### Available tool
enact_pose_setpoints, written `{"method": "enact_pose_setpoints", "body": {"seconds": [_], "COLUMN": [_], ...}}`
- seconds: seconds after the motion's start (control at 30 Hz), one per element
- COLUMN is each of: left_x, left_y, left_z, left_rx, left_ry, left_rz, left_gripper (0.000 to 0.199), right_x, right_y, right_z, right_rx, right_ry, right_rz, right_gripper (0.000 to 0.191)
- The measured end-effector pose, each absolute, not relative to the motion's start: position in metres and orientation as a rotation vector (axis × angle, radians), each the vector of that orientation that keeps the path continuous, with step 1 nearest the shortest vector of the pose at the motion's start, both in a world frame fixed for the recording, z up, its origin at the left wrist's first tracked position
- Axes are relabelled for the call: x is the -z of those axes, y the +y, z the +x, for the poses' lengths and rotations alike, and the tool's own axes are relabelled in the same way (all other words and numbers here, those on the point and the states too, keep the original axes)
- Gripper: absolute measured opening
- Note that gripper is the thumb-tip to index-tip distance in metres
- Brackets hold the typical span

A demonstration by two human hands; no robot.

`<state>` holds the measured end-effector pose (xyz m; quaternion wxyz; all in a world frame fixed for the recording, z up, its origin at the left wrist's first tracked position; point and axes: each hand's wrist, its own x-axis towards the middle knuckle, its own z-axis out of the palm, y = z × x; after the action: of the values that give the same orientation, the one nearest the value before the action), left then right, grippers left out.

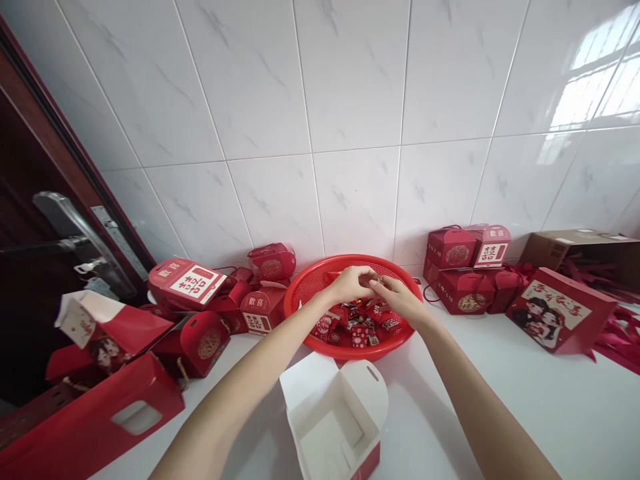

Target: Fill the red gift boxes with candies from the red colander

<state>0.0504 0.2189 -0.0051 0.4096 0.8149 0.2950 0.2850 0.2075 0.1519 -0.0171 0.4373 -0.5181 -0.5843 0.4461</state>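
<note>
Both my hands are over a red plastic basket [295,297] of wrapped sweets [360,333], their fingertips meeting above its middle. My left hand [350,283] has its fingers curled in, closed around something small that I cannot make out. My right hand [397,297] is closed as well, thumb and fingers pinched together beside the left one. Whatever lies between the fingers is mostly hidden. Below the basket, between my forearms, an open gift box [330,433] shows its white inside, with flaps spread and no sweets visible in it.
Folded red gift boxes [190,283] crowd the left side, near a door handle [83,240]. More stacked boxes [460,290] stand at the right, by a printed box [560,310] and a cardboard carton [555,247] with dark red ribbons. A tiled wall [355,193] rises behind the white table [440,400].
</note>
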Motion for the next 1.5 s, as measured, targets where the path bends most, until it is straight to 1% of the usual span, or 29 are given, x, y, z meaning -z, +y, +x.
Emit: {"method": "enact_pose_setpoints", "body": {"seconds": [0.1, 0.23, 0.3, 0.33, 0.47, 0.53, 0.57, 0.6, 0.63, 0.7, 0.73, 0.77, 0.9, 1.0, 1.23, 1.37, 1.43, 1.5], "left_x": [0.006, 0.010, 0.013, 0.015, 0.021, 0.021, 0.021, 0.020, 0.018, 0.015, 0.013, 0.011, 0.005, 0.003, 0.005, 0.005, 0.006, 0.006], "left_y": [0.217, 0.225, 0.226, 0.225, 0.212, 0.208, 0.207, 0.208, 0.209, 0.214, 0.216, 0.218, 0.223, 0.222, 0.225, 0.227, 0.226, 0.223], "left_z": [0.054, 0.043, 0.037, 0.035, 0.039, 0.045, 0.048, 0.049, 0.049, 0.046, 0.042, 0.039, 0.025, 0.024, 0.029, 0.026, 0.025, 0.027], "left_rx": [-0.636, -0.637, -0.552, -0.475, 0.008, 0.234, 0.295, 0.325, 0.334, 0.303, 0.276, 0.248, 0.098, -0.026, -0.204, -0.253, -0.302, -0.363], "left_ry": [0.743, 0.921, 0.961, 0.956, 0.829, 0.840, 0.899, 0.976, 1.059, 1.233, 1.315, 1.388, 1.668, 1.776, 1.791, 1.786, 1.783, 1.737], "left_rz": [2.064, 2.117, 2.130, 2.146, 2.422, 2.585, 2.634, 2.665, 2.683, 2.693, 2.689, 2.680, 2.628, 2.599, 2.540, 2.511, 2.512, 2.549], "left_gripper": [0.031, 0.030, 0.027, 0.029, 0.065, 0.076, 0.077, 0.074, 0.066, 0.045, 0.036, 0.032, 0.033, 0.031, 0.025, 0.019, 0.025, 0.037], "right_x": [0.021, 0.022, 0.021, 0.020, 0.020, 0.021, 0.021, 0.021, 0.020, 0.018, 0.017, 0.016, 0.013, 0.013, 0.012, 0.013, 0.015, 0.017], "right_y": [0.156, 0.159, 0.159, 0.159, 0.157, 0.156, 0.156, 0.155, 0.155, 0.153, 0.153, 0.152, 0.149, 0.148, 0.146, 0.146, 0.148, 0.150], "right_z": [0.209, 0.209, 0.209, 0.208, 0.206, 0.205, 0.205, 0.205, 0.205, 0.205, 0.205, 0.204, 0.204, 0.204, 0.203, 0.204, 0.205, 0.205], "right_rx": [-1.072, -1.019, -0.988, -0.980, -1.005, -1.018, -1.019, -1.013, -1.007, -0.993, -0.987, -0.983, -0.989, -0.990, -0.977, -0.983, -0.985, -0.981], "right_ry": [-1.343, -1.230, -1.176, -1.158, -1.095, -1.075, -1.067, -1.061, -1.052, -1.026, -1.015, -1.007, -1.002, -0.996, -1.014, -1.036, -1.032, -1.022], "right_rz": [-1.277, -1.239, -1.212, -1.200, -1.151, -1.139, -1.135, -1.132, -1.126, -1.117, -1.116, -1.118, -1.130, -1.119, -1.108, -1.127, -1.131, -1.131], "right_gripper": [0.019, 0.019, 0.021, 0.021, 0.024, 0.025, 0.025, 0.025, 0.026, 0.026, 0.025, 0.024, 0.019, 0.019, 0.025, 0.022, 0.021, 0.024]}}
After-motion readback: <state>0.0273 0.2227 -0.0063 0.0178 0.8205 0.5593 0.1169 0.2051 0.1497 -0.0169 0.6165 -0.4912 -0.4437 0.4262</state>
